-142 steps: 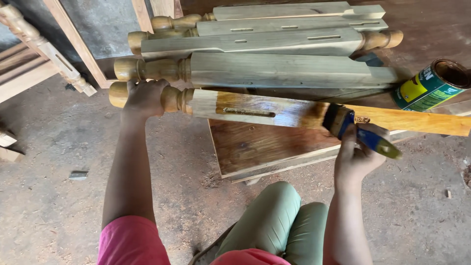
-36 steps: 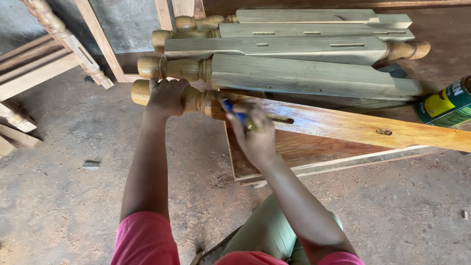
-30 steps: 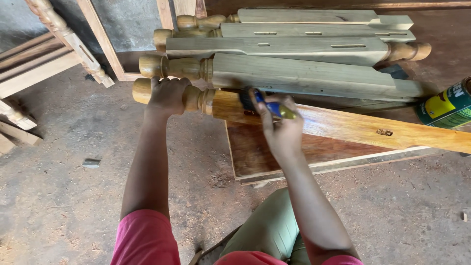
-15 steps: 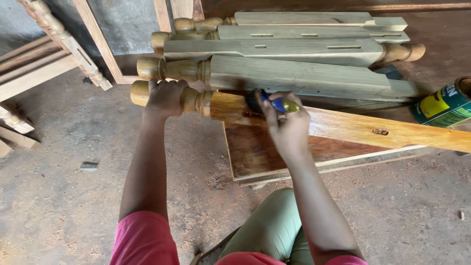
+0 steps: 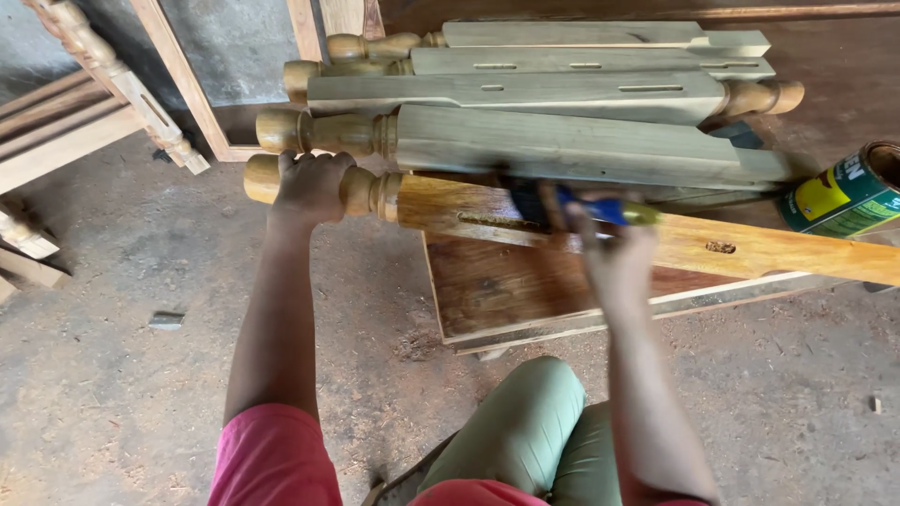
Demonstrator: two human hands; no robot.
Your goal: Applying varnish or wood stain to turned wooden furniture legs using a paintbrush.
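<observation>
A turned wooden leg (image 5: 731,248) with a glossy orange-brown coat lies across a low wooden board (image 5: 525,290). My left hand (image 5: 311,185) grips its rounded turned end at the left. My right hand (image 5: 614,248) holds a paintbrush (image 5: 581,204) with a blue and yellow handle, its dark bristles pressed on the top face of the leg near the middle. The brush is blurred.
Several pale uncoated turned legs (image 5: 581,145) are stacked just behind the coated one. An open green and yellow tin (image 5: 848,192) stands at the right. Wooden frame parts (image 5: 84,112) lean at the far left. The dusty concrete floor (image 5: 122,375) holds a small scrap (image 5: 167,320).
My right hand has drawn the brush rightward along the leg, from near the turned end toward the middle. My left hand has kept its grip on the end.
</observation>
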